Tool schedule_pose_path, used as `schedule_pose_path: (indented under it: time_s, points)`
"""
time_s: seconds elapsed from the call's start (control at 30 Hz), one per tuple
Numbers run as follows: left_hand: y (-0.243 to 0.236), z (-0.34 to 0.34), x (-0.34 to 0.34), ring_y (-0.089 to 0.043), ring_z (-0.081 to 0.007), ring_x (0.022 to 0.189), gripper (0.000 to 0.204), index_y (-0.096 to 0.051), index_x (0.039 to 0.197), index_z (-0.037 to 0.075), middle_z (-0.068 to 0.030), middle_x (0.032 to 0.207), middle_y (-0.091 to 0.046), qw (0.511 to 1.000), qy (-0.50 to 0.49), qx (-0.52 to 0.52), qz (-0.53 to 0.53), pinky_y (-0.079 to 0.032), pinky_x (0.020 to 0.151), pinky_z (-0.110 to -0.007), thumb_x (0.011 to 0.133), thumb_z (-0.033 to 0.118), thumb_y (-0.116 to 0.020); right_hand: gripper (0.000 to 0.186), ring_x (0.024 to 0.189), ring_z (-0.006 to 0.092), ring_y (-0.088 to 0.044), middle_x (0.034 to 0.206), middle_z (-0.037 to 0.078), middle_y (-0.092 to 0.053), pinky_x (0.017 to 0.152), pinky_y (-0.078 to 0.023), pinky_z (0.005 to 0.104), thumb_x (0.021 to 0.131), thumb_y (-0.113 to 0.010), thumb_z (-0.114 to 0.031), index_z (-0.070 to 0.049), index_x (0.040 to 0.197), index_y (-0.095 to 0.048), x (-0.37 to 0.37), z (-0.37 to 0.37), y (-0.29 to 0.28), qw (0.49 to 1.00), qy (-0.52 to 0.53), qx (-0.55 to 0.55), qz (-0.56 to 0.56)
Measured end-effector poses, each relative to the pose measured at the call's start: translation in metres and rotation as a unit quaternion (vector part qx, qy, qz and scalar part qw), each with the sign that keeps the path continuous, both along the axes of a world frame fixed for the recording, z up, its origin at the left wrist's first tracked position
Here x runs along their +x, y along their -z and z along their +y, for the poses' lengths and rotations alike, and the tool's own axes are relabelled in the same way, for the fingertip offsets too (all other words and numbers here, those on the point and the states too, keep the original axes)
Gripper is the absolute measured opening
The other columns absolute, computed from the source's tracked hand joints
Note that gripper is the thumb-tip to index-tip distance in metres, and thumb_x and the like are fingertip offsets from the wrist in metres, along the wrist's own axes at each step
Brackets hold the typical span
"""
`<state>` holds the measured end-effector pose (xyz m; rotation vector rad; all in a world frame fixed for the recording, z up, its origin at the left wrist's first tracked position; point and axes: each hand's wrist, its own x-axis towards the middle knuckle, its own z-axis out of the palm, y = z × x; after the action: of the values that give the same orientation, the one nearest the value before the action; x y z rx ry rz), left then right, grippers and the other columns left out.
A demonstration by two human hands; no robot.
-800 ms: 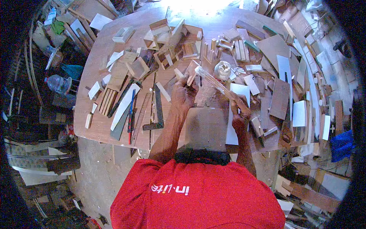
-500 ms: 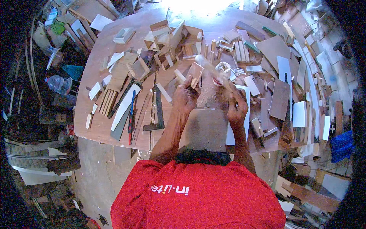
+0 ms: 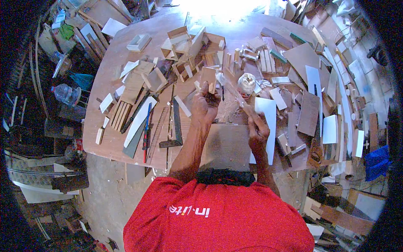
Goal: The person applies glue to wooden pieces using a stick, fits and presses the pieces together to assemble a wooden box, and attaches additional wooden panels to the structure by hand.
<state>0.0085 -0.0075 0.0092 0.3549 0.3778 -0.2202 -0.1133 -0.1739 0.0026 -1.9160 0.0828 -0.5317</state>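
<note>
My left hand (image 3: 205, 105) is closed on a small flat piece of light wood (image 3: 208, 79), raised above the table's middle. My right hand (image 3: 257, 128) grips a long wooden stick (image 3: 239, 97), blurred, with a whitish tip just at the right side of that piece; whether they touch I cannot tell. An open pot (image 3: 246, 81) heaped with creamy white paste stands just right of the stick. Beneath my hands lies a brown board (image 3: 224, 145), and a white panel (image 3: 268, 130) is beside my right hand.
The wooden table (image 3: 105, 138) carries several small box frames (image 3: 176, 40), offcuts, a blue and red tool (image 3: 147, 130), a dark square (image 3: 176, 134) and larger panels (image 3: 308, 109) at the right. A plastic water bottle (image 3: 67, 94) and stacked scrap surround the table.
The stick has swung, blurred, up and back down beside the held piece. My right hand has shifted slightly left, and the piece in my left hand has turned more upright.
</note>
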Motion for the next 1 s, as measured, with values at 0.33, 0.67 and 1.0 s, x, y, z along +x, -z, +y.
schedule_pose_path:
  time_s: [0.33, 0.67, 1.0]
  points:
    - [0.0, -0.001, 0.0, -0.055, -0.0205, 0.063, 0.017, -0.058, 0.096, 0.003, -0.0093, 0.076, -0.058, 1.0, -0.004, 0.003, 0.007, -0.049, 0.057, -0.032, 0.094, 0.019, -0.057, 0.025, 0.106, 0.0233, -0.059, 0.112, 0.015, -0.066, 0.097, -0.041, 0.0311, 0.092, -0.053, -0.006, 0.002, 0.112, -0.065, 0.0, -0.004, -0.001, 0.999, -0.015, -0.038, -0.004]
    - [0.005, 0.003, -0.001, -0.055, -0.023, 0.066, 0.02, -0.056, 0.107, 0.002, -0.0125, 0.078, -0.057, 1.0, -0.013, -0.022, -0.007, -0.049, 0.059, -0.033, 0.094, 0.018, -0.055, 0.028, 0.11, 0.019, -0.056, 0.115, 0.013, -0.065, 0.1, -0.038, 0.0319, 0.091, -0.051, -0.002, 0.003, 0.116, -0.062, -0.005, -0.006, -0.002, 0.994, 0.019, 0.069, 0.079]
    - [0.01, 0.007, 0.003, -0.056, -0.022, 0.065, 0.021, -0.057, 0.105, 0.002, -0.0103, 0.08, -0.06, 1.0, 0.0, -0.001, -0.002, -0.049, 0.058, -0.033, 0.094, 0.02, -0.055, 0.028, 0.088, 0.0136, -0.058, 0.087, 0.006, -0.063, 0.082, -0.044, 0.0246, 0.093, -0.049, -0.006, 0.001, 0.118, -0.062, -0.002, -0.007, -0.005, 1.0, 0.019, 0.007, 0.015]
